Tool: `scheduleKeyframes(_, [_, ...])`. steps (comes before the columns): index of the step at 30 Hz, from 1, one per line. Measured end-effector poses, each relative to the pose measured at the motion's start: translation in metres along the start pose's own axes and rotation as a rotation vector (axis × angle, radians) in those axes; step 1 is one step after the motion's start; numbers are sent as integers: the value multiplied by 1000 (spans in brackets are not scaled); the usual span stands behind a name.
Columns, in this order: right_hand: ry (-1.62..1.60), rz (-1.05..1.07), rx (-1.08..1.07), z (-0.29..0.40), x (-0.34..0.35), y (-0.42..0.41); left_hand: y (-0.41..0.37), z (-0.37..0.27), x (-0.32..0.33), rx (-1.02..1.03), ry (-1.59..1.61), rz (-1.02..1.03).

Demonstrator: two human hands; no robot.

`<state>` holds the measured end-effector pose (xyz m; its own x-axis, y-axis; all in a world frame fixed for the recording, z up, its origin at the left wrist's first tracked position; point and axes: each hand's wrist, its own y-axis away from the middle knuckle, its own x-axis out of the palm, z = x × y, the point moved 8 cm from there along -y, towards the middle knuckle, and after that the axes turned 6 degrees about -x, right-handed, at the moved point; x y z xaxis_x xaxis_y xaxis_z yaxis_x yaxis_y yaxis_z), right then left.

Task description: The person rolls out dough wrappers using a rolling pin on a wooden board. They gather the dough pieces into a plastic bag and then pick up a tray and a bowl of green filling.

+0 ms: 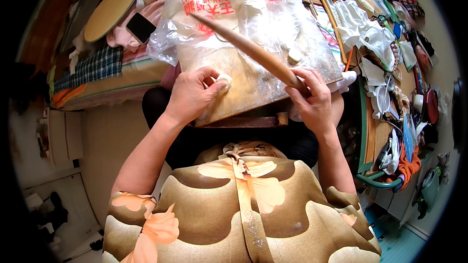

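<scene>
On a floured wooden board (256, 76), my left hand (195, 91) pinches a small piece of pale dough (224, 81) between thumb and fingers. My right hand (310, 96) grips the near end of a tapered wooden rolling pin (252, 49), whose thin end points up and to the left over the board. Another small dough piece (294, 55) lies by itself beyond my right hand. Clear plastic bags with red print (208, 11) cover flat pale rounds, probably dough, on the far part of the board.
Left of the board are a black phone (141, 28) on pink cloth, a round pale board (111, 12) and a checked cloth (89, 65). To the right stands a crowded table with a small white fan (381, 99), white plastic bags (376, 38) and an orange cloth (408, 166).
</scene>
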<state>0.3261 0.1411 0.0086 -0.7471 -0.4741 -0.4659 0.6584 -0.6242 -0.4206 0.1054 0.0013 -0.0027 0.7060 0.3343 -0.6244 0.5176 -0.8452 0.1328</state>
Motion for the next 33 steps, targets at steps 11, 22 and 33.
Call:
scheduleKeyframes(11, [188, 176, -135, 18, 29, -13, 18, -8, -4, 282, -151, -7])
scheduleKeyframes(22, [245, 371, -215, 34, 45, -8, 43, -34, -47, 570, -458, -429])
scheduleKeyframes(33, [618, 533, -228, 18, 56, 6, 22, 7, -14, 394, -636, -123])
